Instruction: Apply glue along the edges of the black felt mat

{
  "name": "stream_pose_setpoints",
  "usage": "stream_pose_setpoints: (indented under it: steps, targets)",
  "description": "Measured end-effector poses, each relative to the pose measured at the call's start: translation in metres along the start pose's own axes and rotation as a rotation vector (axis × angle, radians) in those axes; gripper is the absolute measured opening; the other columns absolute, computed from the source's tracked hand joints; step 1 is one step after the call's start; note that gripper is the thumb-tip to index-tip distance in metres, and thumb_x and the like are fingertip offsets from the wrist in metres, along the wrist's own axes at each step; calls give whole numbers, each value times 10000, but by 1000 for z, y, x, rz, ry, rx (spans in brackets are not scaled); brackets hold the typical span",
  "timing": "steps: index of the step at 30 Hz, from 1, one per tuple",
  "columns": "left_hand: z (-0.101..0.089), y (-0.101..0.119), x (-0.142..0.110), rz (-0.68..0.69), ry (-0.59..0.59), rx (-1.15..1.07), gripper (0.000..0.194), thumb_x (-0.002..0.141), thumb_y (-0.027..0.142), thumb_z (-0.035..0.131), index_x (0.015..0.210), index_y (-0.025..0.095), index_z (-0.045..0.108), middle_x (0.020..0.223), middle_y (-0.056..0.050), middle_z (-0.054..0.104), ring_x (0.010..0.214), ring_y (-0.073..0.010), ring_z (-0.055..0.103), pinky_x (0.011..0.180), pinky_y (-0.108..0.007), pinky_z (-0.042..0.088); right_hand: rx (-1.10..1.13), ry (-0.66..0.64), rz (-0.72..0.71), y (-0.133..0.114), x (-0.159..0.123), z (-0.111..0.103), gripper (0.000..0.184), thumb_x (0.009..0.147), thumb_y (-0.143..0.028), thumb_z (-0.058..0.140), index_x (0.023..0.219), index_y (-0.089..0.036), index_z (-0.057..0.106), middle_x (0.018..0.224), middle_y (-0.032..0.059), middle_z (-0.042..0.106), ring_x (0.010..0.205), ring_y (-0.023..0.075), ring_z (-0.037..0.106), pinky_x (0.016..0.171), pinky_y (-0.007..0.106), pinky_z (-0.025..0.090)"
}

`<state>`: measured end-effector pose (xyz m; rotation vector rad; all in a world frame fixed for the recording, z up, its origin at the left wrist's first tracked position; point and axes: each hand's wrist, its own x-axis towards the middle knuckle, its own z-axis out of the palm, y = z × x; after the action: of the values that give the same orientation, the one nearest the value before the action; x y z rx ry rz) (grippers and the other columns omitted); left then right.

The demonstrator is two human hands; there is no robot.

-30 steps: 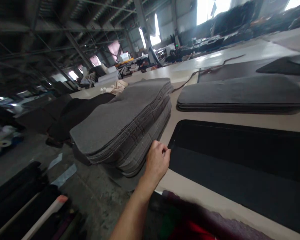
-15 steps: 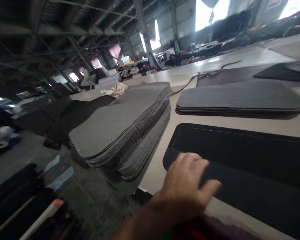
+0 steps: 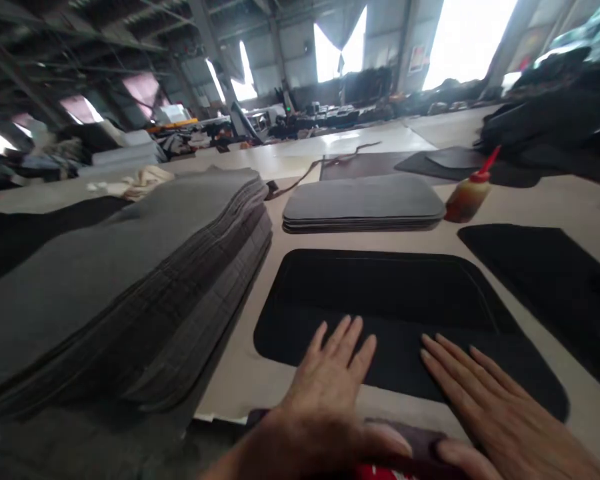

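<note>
A dark mat with rounded corners (image 3: 380, 283) lies flat on the pale table in front of me. Its near part is a slightly lighter dark band. My left hand (image 3: 330, 377) rests on the near edge of this mat, fingers spread and pointing away from me. To the right, my right hand (image 3: 490, 393) also lies flat on the near band, fingers stretched out. Neither hand grips anything. Just beyond the mat sits a low stack of grey rounded pieces (image 3: 363, 198).
Left of the mat stands a tall stack of grey sheets (image 3: 145, 247), reaching the table edge. A bottle with a red nozzle (image 3: 469, 197) stands at the back right. Another dark piece (image 3: 545, 280) lies to the right, with a dark heap (image 3: 545, 120) behind it.
My view has swung right, bringing the bottle and my right hand into sight. My left hand, blurred above the mat's left end before, now lies flat on it.
</note>
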<state>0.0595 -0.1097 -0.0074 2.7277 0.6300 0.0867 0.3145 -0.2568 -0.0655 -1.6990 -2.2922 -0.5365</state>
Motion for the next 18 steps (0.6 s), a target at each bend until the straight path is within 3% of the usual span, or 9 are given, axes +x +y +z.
stream_pose_setpoints:
  steps: [5, 7, 10, 14, 18]
  targets:
    - [-5, -35, -15, -205, -5, 199, 1057, 788, 813, 554, 1579, 191, 234, 1660, -155, 150, 1532, -373, 174, 1214, -633, 230, -126, 22, 67, 1, 1, -18, 896, 965, -622, 413, 1625, -85, 131, 1547, 216, 379, 1310, 416, 513, 923, 574, 550]
    - [-2, -54, -25, -261, 58, 298, 1019, 808, 783, 552, 1575, 179, 259, 1651, -161, 193, 1517, -382, 227, 1190, -638, 284, -152, 12, 118, 4, -5, -22, 910, 975, -634, 395, 1621, -58, 113, 1543, 241, 375, 1323, 428, 495, 912, 575, 561]
    - [4, -83, -42, -227, 216, 430, 923, 872, 721, 499, 1585, 194, 242, 1645, -151, 239, 1491, -369, 308, 1150, -601, 378, -173, -2, 214, 9, -17, -28, 893, 992, -632, 380, 1617, -47, 126, 1569, 255, 316, 1335, 431, 482, 918, 564, 566]
    - [10, -113, -60, -187, 326, 515, 882, 904, 658, 483, 1597, 200, 186, 1627, -164, 297, 1428, -358, 427, 1085, -549, 466, -169, -13, 304, 15, -30, -31, 841, 995, -617, 413, 1594, -51, 242, 1602, 229, 256, 1369, 419, 445, 1003, 562, 528]
    - [20, -132, -68, -233, 386, 497, 817, 916, 640, 454, 1581, 225, 221, 1600, -142, 371, 1404, -344, 461, 1095, -552, 447, -170, -67, 387, 25, -39, -28, 781, 981, -633, 437, 1483, -36, 464, 1566, 220, 341, 1355, 410, 468, 1020, 564, 525]
